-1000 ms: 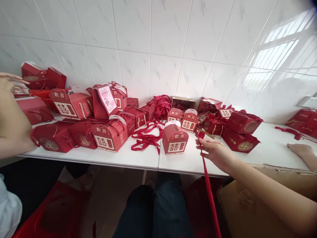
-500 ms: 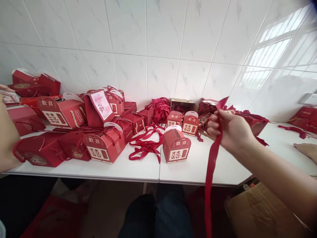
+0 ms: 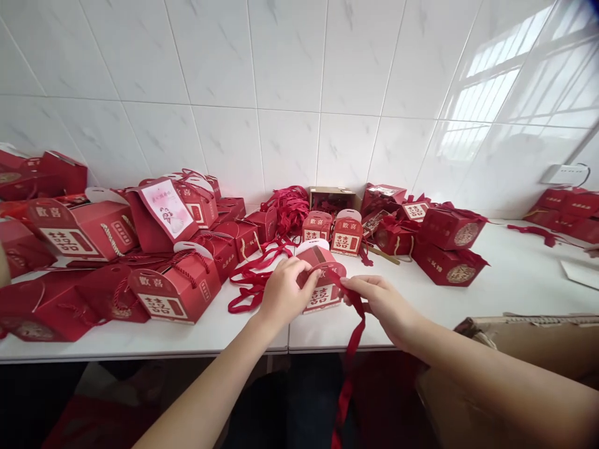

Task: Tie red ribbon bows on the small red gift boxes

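Before me on the white table (image 3: pixel 346 333) stands a small red gift box (image 3: pixel 312 305) with white lettering and a pale label. My left hand (image 3: pixel 286 293) is closed on the upper edge of its front panel, thumb in front. At the box's right side, my right hand (image 3: pixel 386 305) pinches a red ribbon (image 3: pixel 349 368). The ribbon's upper end lies against the top of the front panel, and its long tail hangs below the table edge. Whether that end passes through a hole in the panel, I cannot tell.
Loose red ribbons (image 3: pixel 248 290) lie left of the box. Two small red boxes (image 3: pixel 346 231) and a ribbon pile (image 3: pixel 286 215) stand behind. Many larger boxes (image 3: pixel 175 287) crowd the left; stacked boxes (image 3: pixel 452 249) stand right. A cardboard carton (image 3: pixel 528 340) sits at front right.
My right hand has brought the ribbon left and down to the gift box. My left hand has come into view and taken hold of the box. The view has shifted right.
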`<state>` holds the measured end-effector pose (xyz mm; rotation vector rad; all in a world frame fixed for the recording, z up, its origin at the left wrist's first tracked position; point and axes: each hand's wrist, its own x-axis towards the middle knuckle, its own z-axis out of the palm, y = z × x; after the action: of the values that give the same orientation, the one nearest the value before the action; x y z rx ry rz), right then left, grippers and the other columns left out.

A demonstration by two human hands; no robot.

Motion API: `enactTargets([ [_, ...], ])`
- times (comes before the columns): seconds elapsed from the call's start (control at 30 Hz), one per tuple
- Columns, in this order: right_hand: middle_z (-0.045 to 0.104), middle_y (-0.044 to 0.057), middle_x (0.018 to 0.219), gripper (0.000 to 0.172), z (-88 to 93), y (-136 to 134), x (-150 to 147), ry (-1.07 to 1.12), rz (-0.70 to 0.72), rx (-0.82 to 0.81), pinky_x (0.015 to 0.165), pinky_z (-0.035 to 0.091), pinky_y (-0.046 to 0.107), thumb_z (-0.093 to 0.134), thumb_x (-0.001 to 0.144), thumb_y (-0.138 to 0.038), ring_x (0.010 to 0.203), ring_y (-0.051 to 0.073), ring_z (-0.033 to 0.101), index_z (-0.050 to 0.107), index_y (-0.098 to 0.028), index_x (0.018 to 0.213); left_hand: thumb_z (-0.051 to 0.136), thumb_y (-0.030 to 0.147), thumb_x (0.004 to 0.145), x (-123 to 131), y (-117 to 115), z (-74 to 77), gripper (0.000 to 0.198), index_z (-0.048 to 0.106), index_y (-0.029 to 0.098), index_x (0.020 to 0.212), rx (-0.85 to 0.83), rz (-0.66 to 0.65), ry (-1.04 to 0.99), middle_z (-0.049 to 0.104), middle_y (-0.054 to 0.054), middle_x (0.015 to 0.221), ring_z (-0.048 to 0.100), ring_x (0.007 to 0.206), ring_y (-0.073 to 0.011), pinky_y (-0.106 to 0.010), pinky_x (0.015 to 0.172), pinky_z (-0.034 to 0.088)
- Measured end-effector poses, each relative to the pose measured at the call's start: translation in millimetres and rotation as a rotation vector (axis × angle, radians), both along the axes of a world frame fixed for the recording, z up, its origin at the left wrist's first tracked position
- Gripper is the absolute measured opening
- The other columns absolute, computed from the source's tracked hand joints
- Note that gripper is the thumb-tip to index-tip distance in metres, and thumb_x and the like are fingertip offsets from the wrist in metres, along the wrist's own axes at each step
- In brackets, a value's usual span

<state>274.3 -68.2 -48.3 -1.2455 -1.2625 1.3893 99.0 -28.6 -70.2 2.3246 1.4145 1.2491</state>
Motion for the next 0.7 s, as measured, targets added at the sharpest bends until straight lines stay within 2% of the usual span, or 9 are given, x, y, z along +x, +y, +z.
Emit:
enactTargets([
  [0.2, 0.058, 0.003, 0.065, 0.028, -1.0, 5.2, 1.5, -0.005, -0.04, -0.013, 0.063, 0.036, 0.028, 0.06, 0.071, -0.041, 0.062, 0.013, 0.047, 0.06, -0.015, 0.059, 0.048, 0.033, 0.087, 3.4, -5.5, -3.9, 0.022, 0.059, 0.018, 0.074, -0.023, -0.019, -0.019, 0.061, -0.003, 0.074, 0.055, 0.075, -0.0179, -0.029, 0.068, 0.042],
  [0.7, 0.057, 0.002, 0.063, 0.026, -3.0, 0.2, -1.6, 0.008, -0.013, 0.001, 0.062, 0.038, 0.027, 0.058, 0.072, -0.04, 0.062, 0.013, 0.047, 0.061, -0.016, 0.061, 0.051, 0.034, 0.085, 8.2, -12.6, -4.3, 0.023, 0.06, 0.019, 0.071, -0.012, 0.021, -0.028, 0.062, -0.002, 0.071, 0.056, 0.073, -0.0176, -0.029, 0.068, 0.042],
])
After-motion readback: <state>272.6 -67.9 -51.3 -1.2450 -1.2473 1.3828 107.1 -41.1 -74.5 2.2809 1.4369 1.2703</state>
